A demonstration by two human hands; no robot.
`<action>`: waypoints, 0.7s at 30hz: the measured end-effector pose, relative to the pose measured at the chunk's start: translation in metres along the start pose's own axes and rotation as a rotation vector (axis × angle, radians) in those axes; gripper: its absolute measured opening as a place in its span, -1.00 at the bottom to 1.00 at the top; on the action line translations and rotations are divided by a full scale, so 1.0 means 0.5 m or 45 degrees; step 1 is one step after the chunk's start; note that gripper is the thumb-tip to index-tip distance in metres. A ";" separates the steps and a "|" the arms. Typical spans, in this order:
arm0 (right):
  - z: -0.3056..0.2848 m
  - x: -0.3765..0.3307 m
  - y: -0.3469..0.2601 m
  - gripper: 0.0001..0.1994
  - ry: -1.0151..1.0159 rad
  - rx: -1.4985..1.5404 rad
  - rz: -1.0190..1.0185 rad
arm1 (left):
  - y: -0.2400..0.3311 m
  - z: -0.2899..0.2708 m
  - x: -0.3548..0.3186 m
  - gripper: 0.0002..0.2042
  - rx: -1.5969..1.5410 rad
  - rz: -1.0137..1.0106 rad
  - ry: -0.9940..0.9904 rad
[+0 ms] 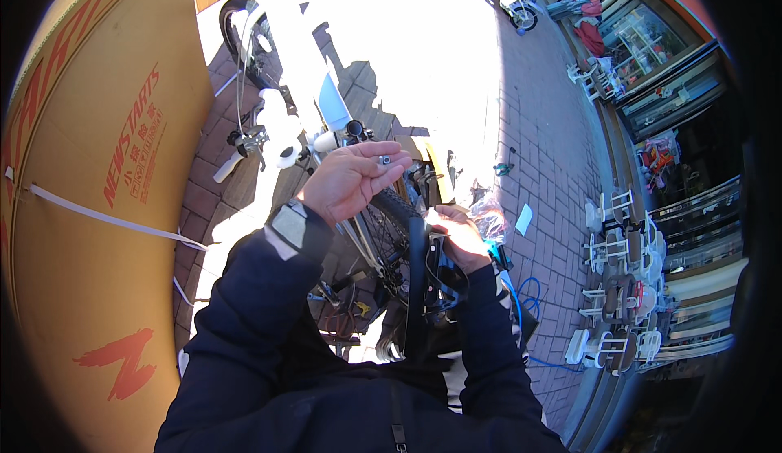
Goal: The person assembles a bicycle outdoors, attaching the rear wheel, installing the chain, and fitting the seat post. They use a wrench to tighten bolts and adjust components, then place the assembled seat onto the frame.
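My left hand (340, 180) is turned palm up above the bicycle, its fingers partly stretched. A small silvery metal piece (384, 160), which looks like a nut, rests on those fingers beside the thumb. Lower and to the right, my right hand (463, 239) is closed at the upper end of a long black mudguard (416, 290); its fingertips are partly hidden by glare. Between the hands shows the bicycle's black tyre (396, 210), with spokes and pale frame tubes below. The saddle-side parts are hard to make out in the strong light.
A large brown carton (106, 208) with a white strap stands close on the left. Ahead is another bicycle's wheel (238, 33) and a white handlebar grip (228, 168). Clear plastic wrap (489, 218) and a blue hose (529, 294) lie right. White chairs (623, 241) line the shopfronts.
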State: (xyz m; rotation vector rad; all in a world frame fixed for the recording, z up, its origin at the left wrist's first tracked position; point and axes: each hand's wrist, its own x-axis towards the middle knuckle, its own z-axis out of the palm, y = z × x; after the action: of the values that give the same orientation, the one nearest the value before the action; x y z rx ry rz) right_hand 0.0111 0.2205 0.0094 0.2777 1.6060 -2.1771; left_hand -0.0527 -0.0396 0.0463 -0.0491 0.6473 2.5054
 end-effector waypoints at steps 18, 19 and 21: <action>0.016 -0.005 -0.003 -0.89 0.090 -0.058 -0.004 | 0.003 -0.026 0.000 -0.75 -0.068 0.004 -0.362; 0.016 -0.006 -0.002 -0.89 0.091 -0.051 -0.003 | 0.003 -0.031 0.002 -0.75 -0.066 -0.006 -0.363; 0.016 -0.006 -0.001 -0.89 0.098 -0.050 -0.005 | 0.004 -0.039 0.004 -0.74 -0.085 -0.020 -0.335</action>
State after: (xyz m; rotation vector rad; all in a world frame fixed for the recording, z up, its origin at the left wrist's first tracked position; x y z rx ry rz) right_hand 0.0140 0.2138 0.0137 0.3509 1.6900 -2.1592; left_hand -0.0573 -0.0488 0.0293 0.2461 0.4529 2.4596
